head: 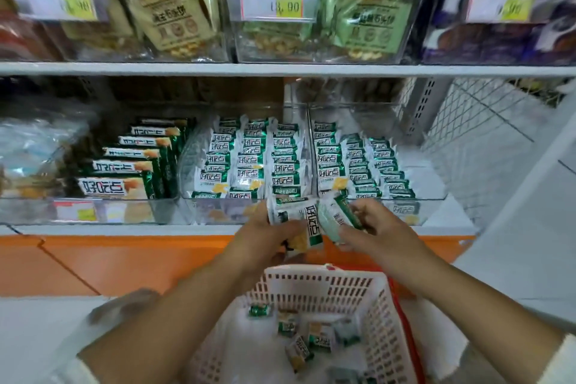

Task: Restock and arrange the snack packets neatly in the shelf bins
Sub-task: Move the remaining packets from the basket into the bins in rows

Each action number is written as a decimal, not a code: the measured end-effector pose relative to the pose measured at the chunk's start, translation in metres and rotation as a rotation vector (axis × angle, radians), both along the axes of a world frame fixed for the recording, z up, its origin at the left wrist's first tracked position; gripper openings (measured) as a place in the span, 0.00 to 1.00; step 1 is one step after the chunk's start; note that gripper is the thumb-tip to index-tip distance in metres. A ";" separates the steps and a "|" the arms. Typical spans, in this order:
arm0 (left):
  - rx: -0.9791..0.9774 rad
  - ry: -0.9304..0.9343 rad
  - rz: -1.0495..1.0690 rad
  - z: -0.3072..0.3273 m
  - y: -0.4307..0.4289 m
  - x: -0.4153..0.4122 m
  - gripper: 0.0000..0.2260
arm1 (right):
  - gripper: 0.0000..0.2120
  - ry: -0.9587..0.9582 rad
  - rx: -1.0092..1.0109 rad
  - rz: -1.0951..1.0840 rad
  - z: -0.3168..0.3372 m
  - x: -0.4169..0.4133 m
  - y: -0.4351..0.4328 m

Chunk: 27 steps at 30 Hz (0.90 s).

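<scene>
I am holding both hands just in front of the lower shelf (124,229), above the white basket (327,287). My left hand (265,237) is curling its fingers round a green-and-white snack packet (296,221), printed face up. My right hand (377,231) is pinching a second packet (335,218), tilted, its edge meeting the first. Both packets are hovering at the front walls of the middle bin (212,212) and the right bin (433,212), where matching packets are standing in three rows each. A few loose packets (296,349) are lying in the basket's bottom. Larger boxes (124,165) are filling the bin to the left.
</scene>
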<state>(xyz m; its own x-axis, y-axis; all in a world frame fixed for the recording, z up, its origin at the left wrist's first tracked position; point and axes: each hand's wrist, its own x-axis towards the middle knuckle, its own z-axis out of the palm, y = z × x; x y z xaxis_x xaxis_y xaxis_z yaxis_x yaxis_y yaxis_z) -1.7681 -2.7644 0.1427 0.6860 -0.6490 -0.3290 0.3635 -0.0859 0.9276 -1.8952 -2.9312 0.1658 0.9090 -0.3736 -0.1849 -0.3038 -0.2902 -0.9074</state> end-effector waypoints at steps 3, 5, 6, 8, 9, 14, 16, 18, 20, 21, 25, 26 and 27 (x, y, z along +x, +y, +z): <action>-0.049 -0.026 0.034 0.009 -0.007 0.011 0.20 | 0.12 -0.094 0.011 -0.039 0.010 0.004 -0.007; -0.068 -0.040 0.055 0.008 -0.009 0.017 0.21 | 0.13 -0.128 0.026 -0.083 0.009 0.005 -0.012; -0.075 -0.045 0.065 0.006 -0.010 0.019 0.21 | 0.14 -0.134 0.037 -0.105 0.008 0.006 -0.014; -0.091 -0.051 0.077 0.001 -0.012 0.023 0.20 | 0.14 -0.125 0.059 -0.120 0.005 0.010 -0.017; -0.096 -0.057 0.073 -0.001 -0.014 0.023 0.21 | 0.15 -0.120 0.072 -0.109 0.003 0.014 -0.019; -0.069 -0.136 0.019 0.000 -0.029 0.022 0.23 | 0.10 -0.161 0.188 -0.108 0.006 0.032 -0.025; -0.062 -0.118 0.053 0.000 -0.034 0.026 0.16 | 0.10 -0.189 0.228 -0.127 0.007 0.038 -0.027; -0.047 -0.095 0.089 0.001 -0.037 0.028 0.12 | 0.09 -0.223 0.239 -0.165 0.006 0.044 -0.031; -0.077 -0.053 0.106 0.002 -0.037 0.028 0.17 | 0.07 -0.216 0.236 -0.158 0.002 0.049 -0.032; -0.100 -0.018 0.097 0.002 -0.037 0.028 0.22 | 0.06 -0.201 0.241 -0.129 0.001 0.050 -0.030; -0.125 0.101 0.092 0.006 -0.034 0.022 0.27 | 0.06 -0.176 0.239 -0.079 -0.005 0.054 -0.017; -0.130 0.122 0.115 0.008 -0.034 0.022 0.26 | 0.08 -0.177 0.154 -0.065 -0.005 0.053 -0.016; -0.137 0.138 0.135 0.008 -0.033 0.023 0.25 | 0.13 -0.165 0.078 -0.030 -0.004 0.052 -0.015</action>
